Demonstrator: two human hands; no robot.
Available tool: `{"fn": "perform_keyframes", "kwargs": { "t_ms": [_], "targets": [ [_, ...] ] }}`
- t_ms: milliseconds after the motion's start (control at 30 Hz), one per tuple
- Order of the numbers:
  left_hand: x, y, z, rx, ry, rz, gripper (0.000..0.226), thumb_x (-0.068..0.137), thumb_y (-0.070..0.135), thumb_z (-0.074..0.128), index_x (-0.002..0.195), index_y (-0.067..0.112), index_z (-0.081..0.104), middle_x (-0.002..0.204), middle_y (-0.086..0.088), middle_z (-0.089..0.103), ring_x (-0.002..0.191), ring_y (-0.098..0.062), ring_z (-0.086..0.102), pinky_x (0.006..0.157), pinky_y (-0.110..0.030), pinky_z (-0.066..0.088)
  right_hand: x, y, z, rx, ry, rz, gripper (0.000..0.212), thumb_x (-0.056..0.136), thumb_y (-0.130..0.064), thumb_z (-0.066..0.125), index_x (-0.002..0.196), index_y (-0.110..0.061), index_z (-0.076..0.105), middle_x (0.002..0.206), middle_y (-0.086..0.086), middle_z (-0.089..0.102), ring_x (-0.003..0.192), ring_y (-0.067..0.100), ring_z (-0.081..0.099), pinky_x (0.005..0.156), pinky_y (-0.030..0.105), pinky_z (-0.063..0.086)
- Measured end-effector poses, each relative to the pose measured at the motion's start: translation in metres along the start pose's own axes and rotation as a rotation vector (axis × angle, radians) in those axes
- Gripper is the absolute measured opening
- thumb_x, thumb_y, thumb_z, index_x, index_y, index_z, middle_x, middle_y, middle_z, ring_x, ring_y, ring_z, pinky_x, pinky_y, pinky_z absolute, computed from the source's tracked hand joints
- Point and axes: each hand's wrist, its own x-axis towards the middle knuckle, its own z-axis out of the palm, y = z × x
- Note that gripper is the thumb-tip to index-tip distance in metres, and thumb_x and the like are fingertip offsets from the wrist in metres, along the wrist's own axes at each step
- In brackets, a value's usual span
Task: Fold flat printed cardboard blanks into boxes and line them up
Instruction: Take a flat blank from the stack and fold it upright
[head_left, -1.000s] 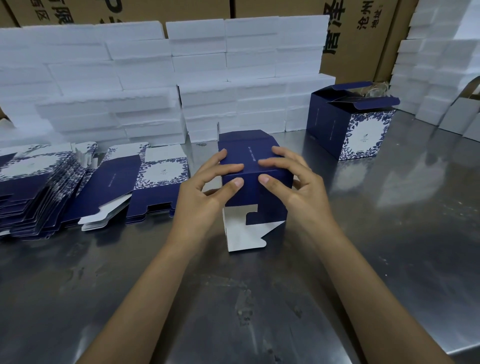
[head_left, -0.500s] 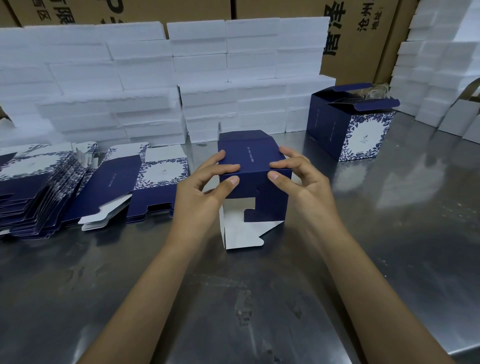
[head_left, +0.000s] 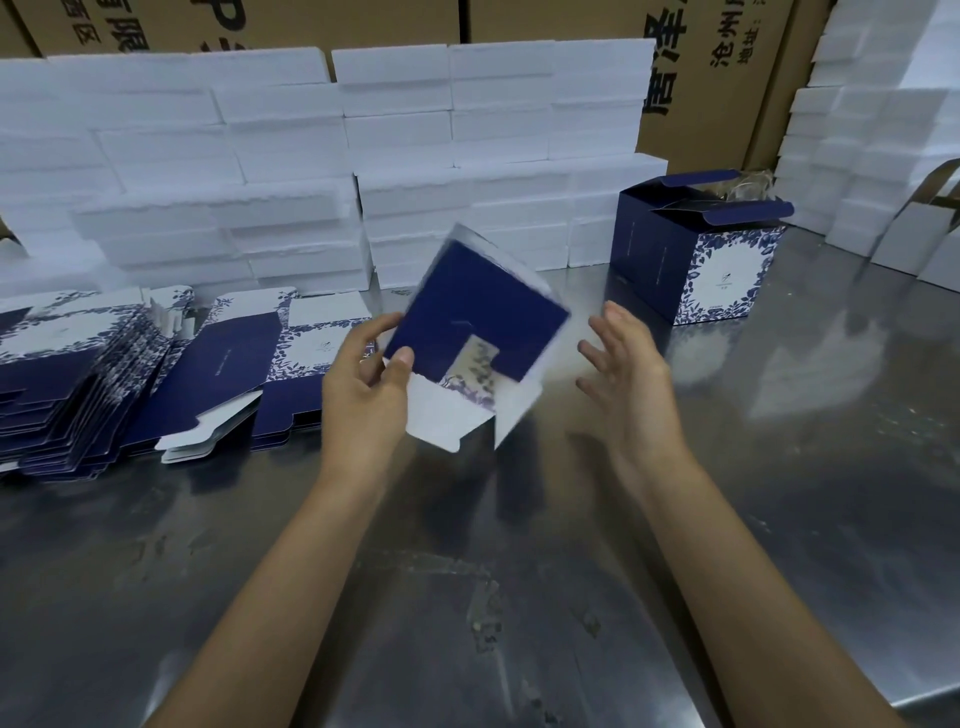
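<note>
Above a steel counter (head_left: 779, 467), the left hand (head_left: 363, 395) pinches the lower left corner of a half-folded navy box (head_left: 475, 332), tilted and blurred in the air, white bottom flaps hanging open. The right hand (head_left: 626, 364) hovers just right of the box, fingers spread, touching nothing. The box looks light, thin and easily creased, so it is probably best held by its folded edges; flat blanks (head_left: 67, 374) lie left of it, a finished box (head_left: 701, 254) behind and right.
</note>
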Motion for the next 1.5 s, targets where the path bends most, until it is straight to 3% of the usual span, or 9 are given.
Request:
{"fn": "perform_keyframes", "kwargs": {
  "t_ms": [67, 233, 367, 500, 933, 1033, 1133, 1267, 1500],
  "targets": [
    [0.001, -0.002, 0.002, -0.098, 0.031, -0.136, 0.036, 0.101, 0.007, 0.054, 0.120, 0.037, 0.059, 0.102, 0.000, 0.076, 0.076, -0.009, 0.068, 0.065, -0.022, 0.053, -0.002, 0.001, 0.003, 0.012, -0.058, 0.033, 0.047, 0.092, -0.045, 0.060, 0.138, -0.035, 0.055, 0.141, -0.013, 0.058, 0.129, 0.011, 0.057, 0.109, 0.040, 0.044],
    [-0.006, -0.012, 0.022, -0.308, -0.129, -0.399, 0.037, 0.100, 0.002, 0.054, 0.133, 0.020, 0.050, 0.102, -0.003, 0.075, 0.080, -0.016, 0.073, 0.065, -0.032, 0.062, -0.013, 0.002, 0.015, -0.100, -0.258, -0.089, 0.065, 0.081, -0.039, 0.065, 0.144, -0.030, 0.054, 0.142, -0.015, 0.059, 0.124, 0.000, 0.060, 0.101, 0.025, 0.053],
    [-0.019, -0.015, 0.028, -0.050, -0.446, -0.490, 0.032, 0.102, 0.019, 0.055, 0.130, 0.004, 0.048, 0.097, -0.022, 0.069, 0.047, -0.018, 0.063, 0.036, -0.024, 0.047, -0.012, -0.003, 0.009, -0.095, -0.218, -0.191, 0.053, 0.081, -0.030, 0.071, 0.133, -0.025, 0.065, 0.140, -0.009, 0.062, 0.125, 0.004, 0.061, 0.101, 0.025, 0.051],
    [-0.025, -0.010, 0.027, 0.175, -0.710, -0.577, 0.025, 0.102, 0.032, 0.056, 0.117, 0.012, 0.054, 0.079, -0.017, 0.074, 0.040, -0.015, 0.056, 0.033, -0.020, 0.041, -0.008, -0.003, 0.004, -0.166, -0.198, -0.237, 0.049, 0.077, -0.026, 0.073, 0.125, -0.024, 0.069, 0.144, -0.012, 0.056, 0.131, 0.003, 0.055, 0.114, 0.035, 0.044],
    [-0.006, 0.019, -0.010, 0.441, -0.726, -0.343, 0.034, 0.098, 0.027, 0.060, 0.071, 0.013, 0.075, 0.055, -0.008, 0.062, 0.035, -0.013, 0.046, 0.033, -0.018, 0.027, -0.019, -0.004, 0.011, -0.508, -0.329, -0.273, 0.048, 0.090, -0.026, 0.077, 0.134, -0.035, 0.062, 0.157, -0.021, 0.035, 0.140, -0.007, 0.039, 0.115, 0.043, 0.040],
    [-0.006, 0.034, -0.014, 0.225, -0.408, 0.032, 0.030, 0.096, 0.026, 0.062, 0.070, 0.018, 0.074, 0.060, -0.003, 0.064, 0.045, -0.011, 0.053, 0.041, -0.021, 0.038, -0.019, -0.005, 0.010, -0.507, -0.313, -0.275, 0.047, 0.091, -0.026, 0.077, 0.134, -0.036, 0.062, 0.157, -0.022, 0.035, 0.139, -0.006, 0.040, 0.115, 0.043, 0.041],
    [-0.006, 0.036, -0.011, 0.288, -0.055, 0.396, 0.011, 0.093, 0.019, 0.064, 0.096, 0.019, 0.074, 0.104, 0.007, 0.069, 0.097, -0.005, 0.063, 0.084, -0.018, 0.047, -0.020, -0.004, 0.011, -0.522, -0.319, -0.275, 0.046, 0.091, -0.028, 0.076, 0.134, -0.037, 0.061, 0.158, -0.022, 0.032, 0.138, -0.009, 0.039, 0.115, 0.040, 0.041],
    [-0.003, 0.020, -0.007, 0.384, -0.152, 0.345, 0.032, 0.098, 0.015, 0.062, 0.127, 0.028, 0.064, 0.149, 0.020, 0.045, 0.143, 0.005, 0.030, 0.115, -0.020, 0.029, -0.021, -0.003, 0.012, -0.518, -0.343, -0.270, 0.045, 0.090, -0.026, 0.077, 0.132, -0.038, 0.063, 0.160, -0.021, 0.030, 0.142, -0.006, 0.036, 0.116, 0.043, 0.039],
    [-0.005, 0.004, 0.003, 0.421, -0.237, 0.355, 0.032, 0.094, 0.016, 0.068, 0.125, 0.024, 0.067, 0.140, 0.016, 0.055, 0.143, -0.001, 0.035, 0.120, -0.029, 0.027, -0.021, -0.002, 0.013, -0.471, -0.373, -0.240, 0.071, 0.083, -0.024, 0.084, 0.143, -0.040, 0.051, 0.158, -0.021, 0.036, 0.140, 0.000, 0.043, 0.114, 0.047, 0.042]
  ]
}}
